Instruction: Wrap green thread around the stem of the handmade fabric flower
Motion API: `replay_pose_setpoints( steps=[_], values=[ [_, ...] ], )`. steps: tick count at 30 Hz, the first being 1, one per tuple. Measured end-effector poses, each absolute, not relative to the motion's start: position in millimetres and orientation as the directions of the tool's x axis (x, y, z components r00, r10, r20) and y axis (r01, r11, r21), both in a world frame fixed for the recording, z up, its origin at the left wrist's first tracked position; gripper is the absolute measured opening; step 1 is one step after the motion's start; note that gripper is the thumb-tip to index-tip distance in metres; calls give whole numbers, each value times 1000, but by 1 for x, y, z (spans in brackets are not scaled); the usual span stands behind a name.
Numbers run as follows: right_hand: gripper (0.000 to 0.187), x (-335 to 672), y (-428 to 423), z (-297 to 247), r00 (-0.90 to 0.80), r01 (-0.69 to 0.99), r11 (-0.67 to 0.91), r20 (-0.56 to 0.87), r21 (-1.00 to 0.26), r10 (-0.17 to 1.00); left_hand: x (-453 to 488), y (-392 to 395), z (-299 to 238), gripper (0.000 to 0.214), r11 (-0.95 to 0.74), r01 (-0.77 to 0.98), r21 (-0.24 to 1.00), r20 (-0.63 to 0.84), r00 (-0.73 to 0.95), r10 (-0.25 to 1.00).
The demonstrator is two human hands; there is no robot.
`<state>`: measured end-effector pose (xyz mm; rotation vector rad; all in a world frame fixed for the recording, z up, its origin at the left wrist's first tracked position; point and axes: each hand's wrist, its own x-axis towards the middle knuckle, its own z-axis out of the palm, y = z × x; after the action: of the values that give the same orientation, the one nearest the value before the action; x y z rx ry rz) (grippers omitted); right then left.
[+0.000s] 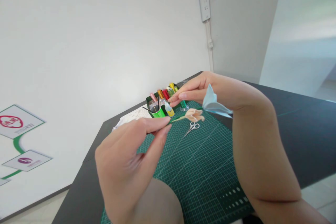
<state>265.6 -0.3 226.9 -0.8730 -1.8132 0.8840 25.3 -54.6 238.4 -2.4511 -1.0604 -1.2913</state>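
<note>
My left hand [139, 143] pinches a green stem [174, 120] between thumb and fingertips. A peach-coloured artificial flower [194, 115] sits on that stem, pointing right. Just beyond it, a pale blue petalled piece [214, 103] with a bit of green at its base shows in front of my right wrist; how it joins the stem is hidden. My right hand [194, 89] reaches over from the right, wrist bent, fingers stretched out to the left. Its fingertips overlap a small glue bottle [169, 110] with a yellow label in view; I cannot tell whether they touch it.
White-handled scissors [193, 127] lie on the green cutting mat [194, 161]. Behind stand a green cup [158, 112] with thin dark tools and a box holding several coloured spools [166, 93]. White sheets [131, 116] lie at left on the dark table [262, 112]. A wall rises behind.
</note>
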Motion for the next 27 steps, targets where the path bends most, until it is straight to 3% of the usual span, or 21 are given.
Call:
replay_pose_setpoints(
  steps=[6, 14, 20, 23, 25, 27],
  values=[
    [24, 269, 0, 225, -433, 162, 551, 443, -819, 785, 30, -48, 234, 12, -654, 696, 297, 832, 147, 534],
    [20, 266, -3, 229, -471, 108, 551, 446, -827, 761, 46, -34, 238, 14, -680, 599, 423, 845, 9, 534],
    [28, 267, 11, 224, -154, -102, 491, 501, -865, 851, 50, -25, 237, 11, -716, 480, 507, 841, -92, 534],
    [24, 267, 25, 221, 65, 9, 447, 447, -894, 892, 48, -21, 236, 11, -715, 466, 521, 833, -95, 545],
    [20, 264, 32, 219, 221, 148, 445, 468, -883, 856, 47, -18, 236, 11, -722, 447, 529, 828, -85, 554],
    [18, 260, 34, 218, 263, 228, 474, 522, -851, 811, 47, -17, 235, 11, -730, 424, 536, 824, -73, 562]
  ],
)
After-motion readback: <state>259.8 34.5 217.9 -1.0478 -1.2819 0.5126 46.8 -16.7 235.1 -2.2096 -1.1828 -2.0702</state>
